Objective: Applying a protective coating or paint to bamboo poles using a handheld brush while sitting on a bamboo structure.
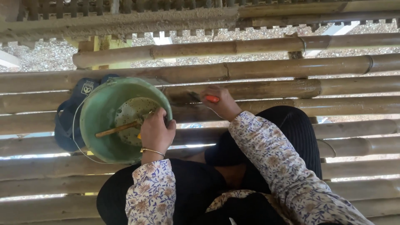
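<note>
My left hand (156,131) grips the rim of a green plastic bucket (100,125) that stands on the bamboo poles. Inside the bucket lies a wooden stick (116,130) in a dark speckled liquid. My right hand (221,102) holds a brush with an orange handle (211,98) against a bamboo pole (258,89), where the surface looks dark and wet. Both arms wear floral sleeves, and a thin gold bangle sits on the left wrist.
Horizontal bamboo poles (333,64) form the platform, with gaps showing gravel ground below. A blue sandal (66,121) lies under and left of the bucket. My knees in black fabric (291,129) rest on the poles. A rough beam (125,21) runs along the top.
</note>
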